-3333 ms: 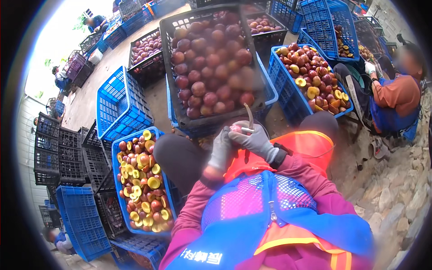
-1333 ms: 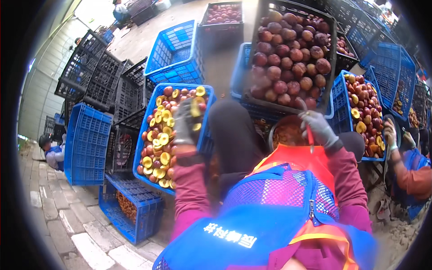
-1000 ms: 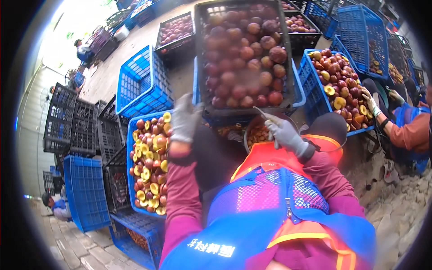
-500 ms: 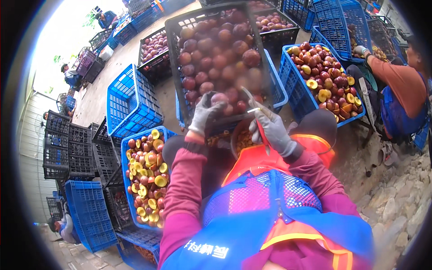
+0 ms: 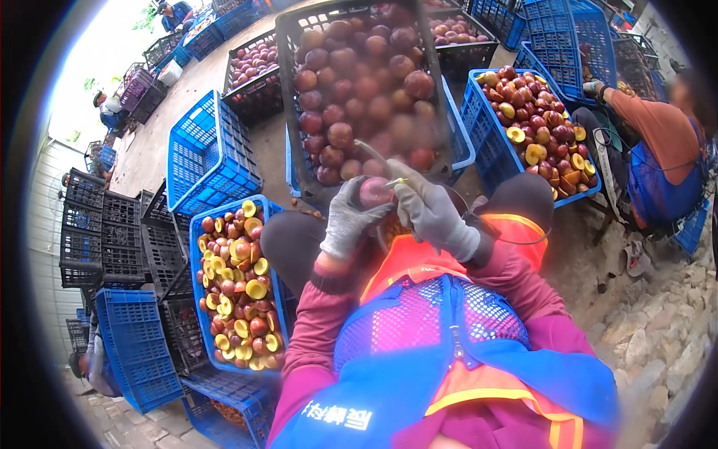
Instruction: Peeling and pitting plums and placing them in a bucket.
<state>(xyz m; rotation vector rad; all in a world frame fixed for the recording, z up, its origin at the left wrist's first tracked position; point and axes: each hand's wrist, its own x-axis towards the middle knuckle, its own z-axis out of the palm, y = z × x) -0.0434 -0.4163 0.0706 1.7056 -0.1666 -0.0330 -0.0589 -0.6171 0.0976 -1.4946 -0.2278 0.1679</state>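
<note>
My left hand (image 5: 347, 221), in a grey glove, holds a whole plum (image 5: 374, 192) above my lap. In my right hand (image 5: 437, 217), also gloved, is a hand tool (image 5: 372, 155) with a slim curved metal prong and a shorter pale tip. That short tip is at the right side of the plum; whether it has cut in, I cannot tell. Fingers hide the tool's grip. Just beyond my hands, a black crate (image 5: 287, 97) of whole plums sits tilted over a blue crate (image 5: 462, 142). Part of this view is hazy.
Blue crates of cut plums stand at my left (image 5: 196, 292) and right (image 5: 479, 142). An upturned-looking blue crate (image 5: 217, 150) and stacked black crates (image 5: 101, 232) are farther left. A co-worker in an orange sleeve (image 5: 649, 120) sits at the right. Stones (image 5: 651, 337) cover the lower right ground.
My left hand has drawn the plum back from the black crate toward my lap. My right hand has moved left, bringing the tool to the plum. The view has shifted slightly.
</note>
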